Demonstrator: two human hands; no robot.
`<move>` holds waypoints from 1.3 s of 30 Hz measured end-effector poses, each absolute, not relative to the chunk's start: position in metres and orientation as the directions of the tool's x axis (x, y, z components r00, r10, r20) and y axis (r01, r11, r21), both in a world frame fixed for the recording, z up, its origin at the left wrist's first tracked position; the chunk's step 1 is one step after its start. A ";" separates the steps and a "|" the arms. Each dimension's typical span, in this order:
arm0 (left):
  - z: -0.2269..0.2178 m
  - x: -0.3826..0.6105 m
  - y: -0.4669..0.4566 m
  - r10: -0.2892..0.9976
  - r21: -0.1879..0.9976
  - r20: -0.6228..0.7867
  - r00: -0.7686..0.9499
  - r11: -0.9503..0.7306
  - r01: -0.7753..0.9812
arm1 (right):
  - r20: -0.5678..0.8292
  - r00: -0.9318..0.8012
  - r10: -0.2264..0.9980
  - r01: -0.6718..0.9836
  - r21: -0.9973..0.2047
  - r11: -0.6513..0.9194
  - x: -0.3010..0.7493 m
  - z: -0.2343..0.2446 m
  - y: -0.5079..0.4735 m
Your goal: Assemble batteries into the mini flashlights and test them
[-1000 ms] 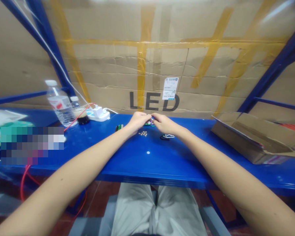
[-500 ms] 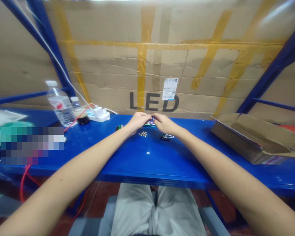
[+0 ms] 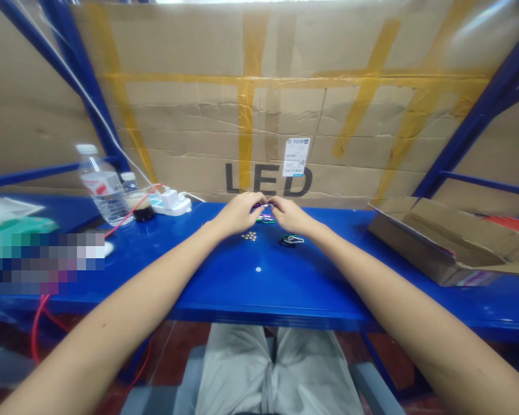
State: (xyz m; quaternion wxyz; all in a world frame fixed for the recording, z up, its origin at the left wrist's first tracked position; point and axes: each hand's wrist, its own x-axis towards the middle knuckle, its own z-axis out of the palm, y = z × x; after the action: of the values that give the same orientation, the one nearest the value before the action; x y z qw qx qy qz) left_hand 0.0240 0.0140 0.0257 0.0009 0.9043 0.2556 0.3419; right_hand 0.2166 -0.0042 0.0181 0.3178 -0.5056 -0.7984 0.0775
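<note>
My left hand (image 3: 239,213) and my right hand (image 3: 288,215) meet near the back of the blue table, fingers curled and fingertips almost touching. Between the fingertips is a small purplish and pale thing (image 3: 264,205), too small and too covered to name. Just below it, shiny coloured pieces (image 3: 266,219), purple and green, lie on the table, partly hidden by the hands. Several small gold-silver metal pieces (image 3: 249,236) form a loose cluster in front of my left hand. Nearer my right wrist lie black and silver loops that look like carabiners (image 3: 292,240).
An open cardboard box (image 3: 432,253) stands at the right. At the left are a water bottle (image 3: 105,193), a smaller bottle with dark liquid (image 3: 139,203), a white power strip (image 3: 172,203) and a green packet (image 3: 21,230). A large carton (image 3: 190,132) walls off the back.
My left hand has lifted and arched slightly, and the small purplish thing now shows between the fingertips. My left wrist now covers most of the dark item behind it. The view has shifted a little.
</note>
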 end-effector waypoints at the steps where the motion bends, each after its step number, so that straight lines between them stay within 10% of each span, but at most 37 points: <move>1: 0.025 0.024 0.015 0.436 0.139 0.625 0.647 -0.879 0.457 | 0.431 -0.285 0.856 0.759 -0.445 0.476 0.216 0.018 -0.004; 17: 0.015 0.027 0.021 0.376 -0.130 0.650 0.661 -0.801 0.584 | 0.421 -0.273 0.865 0.788 -0.418 0.452 0.215 0.016 -0.004; 39: 0.015 0.026 0.025 0.522 0.405 0.637 0.567 -0.853 0.330 | 0.252 -0.334 0.908 0.571 -0.713 0.408 0.221 0.020 -0.012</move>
State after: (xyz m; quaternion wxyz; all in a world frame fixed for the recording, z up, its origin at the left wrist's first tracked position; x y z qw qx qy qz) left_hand 0.0260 0.0253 0.0148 0.1208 0.8768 0.2430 0.3970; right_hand 0.2206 -0.0122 0.0205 0.3238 -0.4777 -0.7740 0.2605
